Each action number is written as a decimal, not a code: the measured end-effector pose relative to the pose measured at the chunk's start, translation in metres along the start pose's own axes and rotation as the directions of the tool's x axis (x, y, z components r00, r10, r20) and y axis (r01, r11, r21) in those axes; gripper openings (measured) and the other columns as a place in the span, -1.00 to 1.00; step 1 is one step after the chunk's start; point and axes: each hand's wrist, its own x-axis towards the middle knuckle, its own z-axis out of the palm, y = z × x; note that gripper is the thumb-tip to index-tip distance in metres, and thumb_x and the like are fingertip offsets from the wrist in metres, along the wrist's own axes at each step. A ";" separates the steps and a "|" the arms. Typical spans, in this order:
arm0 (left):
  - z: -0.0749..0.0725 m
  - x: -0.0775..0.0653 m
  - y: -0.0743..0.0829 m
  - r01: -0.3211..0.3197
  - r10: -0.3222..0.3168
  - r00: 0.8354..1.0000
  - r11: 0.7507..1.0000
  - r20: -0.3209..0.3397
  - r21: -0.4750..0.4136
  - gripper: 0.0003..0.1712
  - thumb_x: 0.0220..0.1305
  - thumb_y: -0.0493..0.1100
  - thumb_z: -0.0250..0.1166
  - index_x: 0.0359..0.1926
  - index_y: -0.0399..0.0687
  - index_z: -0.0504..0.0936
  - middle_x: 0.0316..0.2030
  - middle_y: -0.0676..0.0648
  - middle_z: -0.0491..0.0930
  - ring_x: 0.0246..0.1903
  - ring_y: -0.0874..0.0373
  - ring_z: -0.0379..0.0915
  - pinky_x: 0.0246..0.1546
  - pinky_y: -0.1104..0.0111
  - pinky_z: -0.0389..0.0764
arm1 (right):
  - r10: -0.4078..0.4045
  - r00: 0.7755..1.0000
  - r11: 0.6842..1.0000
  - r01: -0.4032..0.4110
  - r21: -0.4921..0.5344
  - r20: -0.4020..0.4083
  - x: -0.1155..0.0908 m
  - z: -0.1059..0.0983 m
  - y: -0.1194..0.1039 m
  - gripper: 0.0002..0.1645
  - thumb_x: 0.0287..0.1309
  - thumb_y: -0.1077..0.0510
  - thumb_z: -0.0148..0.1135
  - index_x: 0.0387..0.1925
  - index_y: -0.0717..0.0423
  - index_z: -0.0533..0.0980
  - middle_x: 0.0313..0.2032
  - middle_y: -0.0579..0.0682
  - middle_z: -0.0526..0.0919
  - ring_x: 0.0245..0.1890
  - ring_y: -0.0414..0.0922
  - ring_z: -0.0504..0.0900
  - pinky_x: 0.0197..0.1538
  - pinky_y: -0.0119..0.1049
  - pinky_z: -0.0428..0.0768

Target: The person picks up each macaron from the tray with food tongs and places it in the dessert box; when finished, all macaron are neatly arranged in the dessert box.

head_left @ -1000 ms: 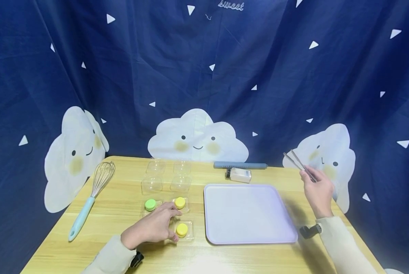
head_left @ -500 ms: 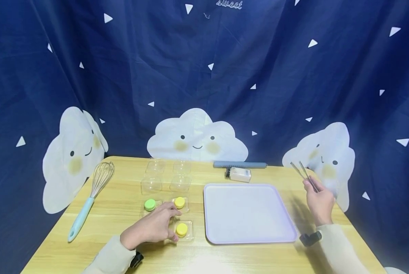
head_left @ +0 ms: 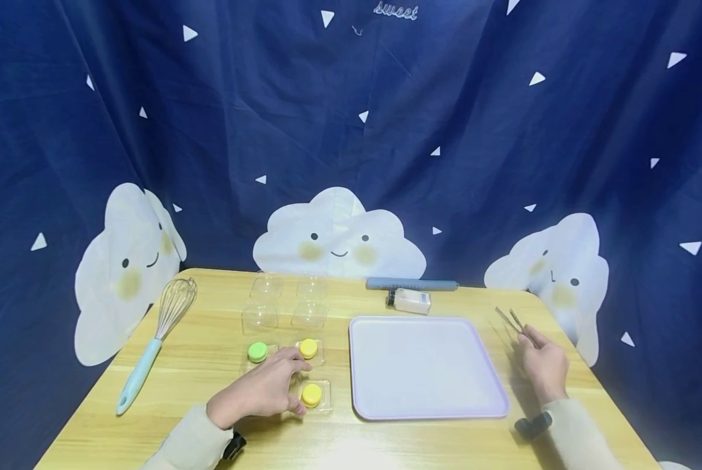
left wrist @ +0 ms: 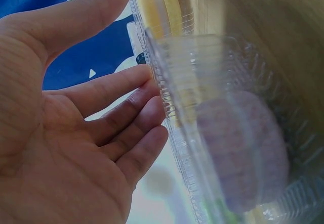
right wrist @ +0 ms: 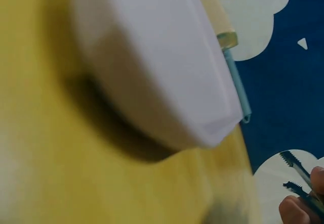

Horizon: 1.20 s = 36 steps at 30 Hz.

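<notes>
My left hand [head_left: 263, 388] reaches over a clear plastic macaron box [head_left: 325, 396], thumb and fingertips right at its compartments. A green macaron [head_left: 258, 352] and two yellow macarons, one at the back [head_left: 308, 348] and one at the front [head_left: 312, 395], show around the hand. In the left wrist view a purple macaron [left wrist: 243, 150] sits in a compartment that the hand hides from the head view. Right of the tray, my right hand [head_left: 545, 365] pinches slim metal tongs [head_left: 511, 320], their tips apart and pointing away. The right wrist view shows serrated tong tips [right wrist: 291, 159].
A pale purple tray [head_left: 427, 369] lies between the hands. Behind it are a small black-capped bottle [head_left: 411, 301] and a blue-grey rod [head_left: 412, 283]. A clear lid [head_left: 286, 303] stands behind the macarons. At the far left lies a whisk [head_left: 157, 346]; a curtain hangs behind the table.
My right hand has come down and nearer with the tongs, from higher at the table's back right. The left hand has stayed put at the macaron box.
</notes>
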 end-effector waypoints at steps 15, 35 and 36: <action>-0.003 -0.001 0.002 0.012 -0.012 1.000 1.000 0.000 -0.012 -0.15 -0.20 0.06 0.66 0.17 -0.18 0.65 0.10 -0.02 0.54 0.14 0.05 0.45 0.23 0.01 0.59 | -0.034 0.992 0.995 0.045 -0.093 0.121 -0.002 0.008 0.009 -0.36 0.49 0.01 0.04 0.47 0.17 0.26 0.42 0.27 0.32 0.48 0.40 0.15 0.52 0.30 0.08; -0.004 -0.007 0.012 -0.010 0.010 1.000 1.000 0.012 0.022 -0.18 -0.16 0.03 0.66 0.15 -0.21 0.65 0.19 -0.13 0.52 0.24 -0.06 0.44 0.30 -0.01 0.55 | -0.041 0.994 0.989 0.055 -0.141 0.099 -0.004 0.014 0.013 -0.33 0.47 -0.04 0.06 0.46 0.18 0.27 0.42 0.33 0.29 0.45 0.45 0.16 0.49 0.34 0.11; -0.004 -0.007 0.012 -0.011 0.011 1.000 1.000 0.012 0.023 -0.18 -0.16 0.03 0.66 0.16 -0.21 0.65 0.19 -0.12 0.52 0.24 -0.06 0.44 0.30 -0.01 0.55 | -0.038 0.994 0.989 0.052 -0.139 0.100 -0.004 0.013 0.014 -0.33 0.48 -0.04 0.05 0.47 0.18 0.26 0.43 0.33 0.28 0.45 0.45 0.16 0.49 0.35 0.11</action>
